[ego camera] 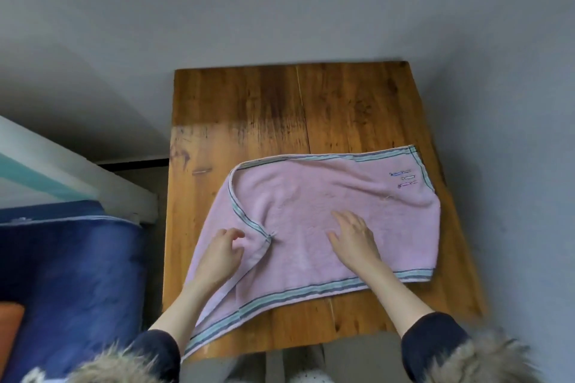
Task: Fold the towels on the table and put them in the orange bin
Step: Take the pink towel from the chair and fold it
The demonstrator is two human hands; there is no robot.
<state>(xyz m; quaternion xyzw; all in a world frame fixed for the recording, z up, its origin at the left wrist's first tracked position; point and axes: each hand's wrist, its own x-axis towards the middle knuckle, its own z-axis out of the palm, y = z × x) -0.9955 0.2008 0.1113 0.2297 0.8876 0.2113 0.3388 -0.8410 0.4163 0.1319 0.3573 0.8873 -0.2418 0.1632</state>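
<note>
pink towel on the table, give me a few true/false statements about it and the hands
1. The pink towel lies on the wooden table. True.
2. The right hand lies flat on the towel with its fingers straight. True.
3. The towel is already folded into a small neat square. False: it is mostly spread out, with only its left corner turned over.
4. The left hand rests on the bare wood, off the towel. False: it is on the towel's left part, fingers curled at the turned-over corner.
5. The towel has a striped border. True.
6. Both hands lift the towel off the table. False: it lies on the table.
</note>
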